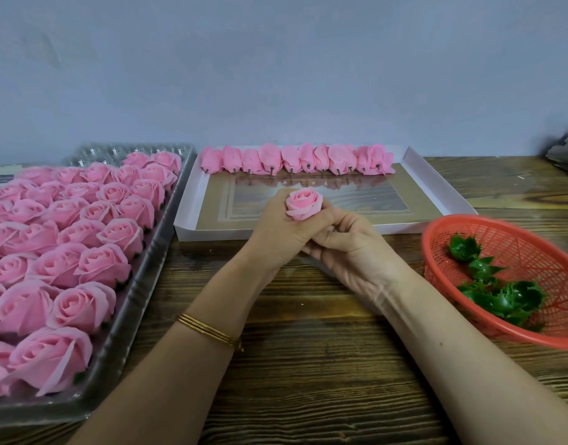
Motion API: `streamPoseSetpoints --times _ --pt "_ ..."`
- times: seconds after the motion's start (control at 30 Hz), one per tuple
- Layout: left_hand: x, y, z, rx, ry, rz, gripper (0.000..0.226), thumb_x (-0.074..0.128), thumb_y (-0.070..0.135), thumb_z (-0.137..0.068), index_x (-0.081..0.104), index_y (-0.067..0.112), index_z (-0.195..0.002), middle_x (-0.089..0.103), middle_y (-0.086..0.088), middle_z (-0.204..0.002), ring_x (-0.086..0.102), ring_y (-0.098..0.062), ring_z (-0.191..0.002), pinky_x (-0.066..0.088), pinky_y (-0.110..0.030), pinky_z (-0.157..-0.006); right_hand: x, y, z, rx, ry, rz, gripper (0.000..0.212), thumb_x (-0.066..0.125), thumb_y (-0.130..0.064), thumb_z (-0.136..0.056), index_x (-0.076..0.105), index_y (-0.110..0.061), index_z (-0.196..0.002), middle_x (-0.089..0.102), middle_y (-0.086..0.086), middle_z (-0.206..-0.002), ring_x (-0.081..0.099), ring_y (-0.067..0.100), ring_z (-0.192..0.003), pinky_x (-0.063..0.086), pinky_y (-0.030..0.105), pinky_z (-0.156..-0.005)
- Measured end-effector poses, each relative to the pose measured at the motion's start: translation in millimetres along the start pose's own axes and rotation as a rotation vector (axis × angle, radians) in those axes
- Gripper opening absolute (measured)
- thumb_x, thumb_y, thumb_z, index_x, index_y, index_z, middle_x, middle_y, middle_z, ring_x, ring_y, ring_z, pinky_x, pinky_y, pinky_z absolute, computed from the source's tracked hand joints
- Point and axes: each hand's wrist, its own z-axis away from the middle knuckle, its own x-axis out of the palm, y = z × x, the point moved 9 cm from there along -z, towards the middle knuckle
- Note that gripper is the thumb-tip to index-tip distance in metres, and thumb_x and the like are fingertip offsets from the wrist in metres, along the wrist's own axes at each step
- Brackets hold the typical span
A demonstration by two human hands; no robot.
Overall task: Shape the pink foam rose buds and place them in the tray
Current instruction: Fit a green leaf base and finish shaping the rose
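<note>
While the left hand (276, 234) clasps a pink foam rose bud (304, 202) upright by its base, just above the near edge of the white cardboard tray (208, 233), the right hand (353, 252) curls its fingers in under the bud; whether they pinch its stem is hidden. Shaping looks nearly done, since the petals sit in a tidy spiral. The next move, I judge, is to carry it left to the clear plastic tray (154, 277) and seat it in a free far pocket beside the finished roses (83, 239) without crushing the petals.

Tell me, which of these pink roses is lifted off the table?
The rose bud gripped in the left hand, right hand alongside. All others lie in the clear tray or the white box.
</note>
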Motion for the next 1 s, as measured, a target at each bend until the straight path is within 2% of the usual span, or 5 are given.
streamPoseSetpoints --times 0.23,0.37,0.6,0.7,1.0 --pt "-9.2 1.4 0.3 -0.053 0.098 -0.030 0.051 0.087 0.010 -0.066 0.066 0.024 -0.111 0.067 0.006 -0.096 0.064 0.003 -0.081 0.052 -0.016 -0.069 -3.1 -0.6 -2.0 -0.030 0.006 0.060 0.033 0.041 0.020 -0.082 0.061 0.011 -0.108 0.063 0.026 -0.118 0.058 0.037 -0.118 0.042 0.046 -0.108" --pt "-24.3 22.8 1.1 -0.043 0.157 -0.167 0.071 0.087 0.011 -0.068 0.054 0.031 -0.126 0.057 0.001 -0.114 0.060 -0.008 -0.100 0.051 -0.012 -0.069 -11.9 -1.0 -2.1 -0.026 0.060 0.056 0.023 0.056 0.008 -0.075 0.074 -0.002 -0.085 0.070 0.017 -0.096 0.063 0.027 -0.101 0.045 0.037 -0.101" --pt "-18.2 61.0 2.2 0.053 0.124 -0.715 0.052 0.079 0.036 -0.076 0.057 0.034 -0.124 0.054 0.003 -0.120 0.051 -0.005 -0.103 0.035 0.000 -0.073 -11.0 -7.5 0.6 -0.132 0.075 0.186 0.027 0.057 0.014 -0.079 0.072 -0.007 -0.082 0.069 0.016 -0.085 0.059 0.032 -0.096 0.042 0.046 -0.104" --pt "-7.0 51.5 2.5 0.015 0.033 -0.901 0.047 0.069 0.046 -0.083 0.054 0.032 -0.126 0.051 0.000 -0.121 0.048 -0.014 -0.111 0.033 -0.023 -0.085 -14.4 -8.0 1.7 -0.145 0.107 0.277 0.021 0.052 0.021 -0.083 0.065 0.008 -0.095 0.067 0.023 -0.094 0.060 0.035 -0.098 0.042 0.052 -0.103" --pt "-0.3 38.8 5.2 0.012 0.013 -1.059 0.019 0.057 0.036 -0.091 0.049 0.023 -0.103 0.047 0.002 -0.095 0.050 -0.022 -0.088 0.033 -0.032 -0.070 -13.7 -9.1 2.3 -0.151 0.125 0.383 0.034 0.048 0.025 -0.080 0.060 0.011 -0.109 0.065 0.018 -0.096 0.059 0.025 -0.091 0.047 0.029 -0.088"
